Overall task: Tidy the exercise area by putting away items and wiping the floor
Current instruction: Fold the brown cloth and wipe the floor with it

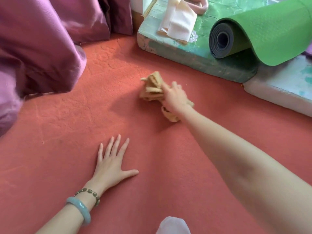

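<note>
While the right hand (173, 97) is reaching out to the centre right of the frame, it is gripping a bunched tan cloth (152, 86) and holding it down on the red floor (84, 115). Its fingers are lying close together and bending over the cloth, though blur is hiding the exact grip. The cloth is sitting just in front of the corner of a green patterned mattress (185, 54), not touching it.

The left hand (111, 164) is resting palm down on the floor in the lower centre, fingers (116, 146) straight and spread, thumb pointing out to the right. A pale green bangle (79, 206) and a bead bracelet (89, 191) are sitting on that wrist.

In the upper right a green yoga mat (270, 27) is lying partly rolled on the mattress, with folded peach fabric (179, 22) beside it. A purple curtain (42, 39) is hanging down to the floor at the upper left.
</note>
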Tool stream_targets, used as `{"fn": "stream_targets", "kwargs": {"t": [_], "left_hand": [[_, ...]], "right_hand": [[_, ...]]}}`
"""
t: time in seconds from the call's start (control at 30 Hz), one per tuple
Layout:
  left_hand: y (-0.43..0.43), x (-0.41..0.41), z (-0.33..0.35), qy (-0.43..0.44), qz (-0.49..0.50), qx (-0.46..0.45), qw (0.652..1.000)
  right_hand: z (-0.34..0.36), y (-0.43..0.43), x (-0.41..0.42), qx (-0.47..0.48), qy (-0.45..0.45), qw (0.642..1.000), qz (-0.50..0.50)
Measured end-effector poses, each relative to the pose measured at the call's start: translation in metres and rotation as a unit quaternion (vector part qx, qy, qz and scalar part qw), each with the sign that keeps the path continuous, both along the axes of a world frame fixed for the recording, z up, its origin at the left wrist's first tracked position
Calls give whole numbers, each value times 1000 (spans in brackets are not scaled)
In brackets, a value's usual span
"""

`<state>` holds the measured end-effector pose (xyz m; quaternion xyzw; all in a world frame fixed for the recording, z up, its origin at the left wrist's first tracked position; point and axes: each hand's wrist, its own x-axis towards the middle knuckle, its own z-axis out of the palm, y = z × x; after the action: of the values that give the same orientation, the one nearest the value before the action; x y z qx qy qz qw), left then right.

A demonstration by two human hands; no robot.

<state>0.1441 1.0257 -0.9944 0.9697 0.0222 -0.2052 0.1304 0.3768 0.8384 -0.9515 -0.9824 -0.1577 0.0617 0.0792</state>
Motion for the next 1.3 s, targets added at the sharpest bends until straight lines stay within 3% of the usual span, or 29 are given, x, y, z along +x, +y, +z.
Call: {"fn": "stream_targets", "kwargs": {"t": [0.17,0.27,0.33,0.57,0.7,0.77,0.83,1.0,1.13,1.3], "left_hand": [[1,0,0,13,-4,3,1000],[1,2,0,22,-6,5,1000],[2,2,0,25,-9,9,1000],[0,4,3,30,7,8,999],[-3,4,10,30,12,7,999],[-6,5,15,33,20,5,999],[-12,5,21,44,34,14,998],[-37,-3,52,86,92,39,991],[-62,-18,126,102,173,-46,979],[-96,-32,282,59,293,-206,932]], "right_hand": [[7,-102,9,-69,3,982,-174],[6,-134,-1,-61,16,947,-315],[5,-126,-11,-39,22,943,-331],[-1,-23,-107,9,20,1000,-9],[-2,-33,-142,45,38,981,182],[-1,-56,-142,74,48,972,220],[0,-86,-133,103,71,976,180],[21,-176,-107,94,134,985,-61],[95,-198,-113,250,174,933,-191],[264,-155,-150,436,227,856,-161]]}}
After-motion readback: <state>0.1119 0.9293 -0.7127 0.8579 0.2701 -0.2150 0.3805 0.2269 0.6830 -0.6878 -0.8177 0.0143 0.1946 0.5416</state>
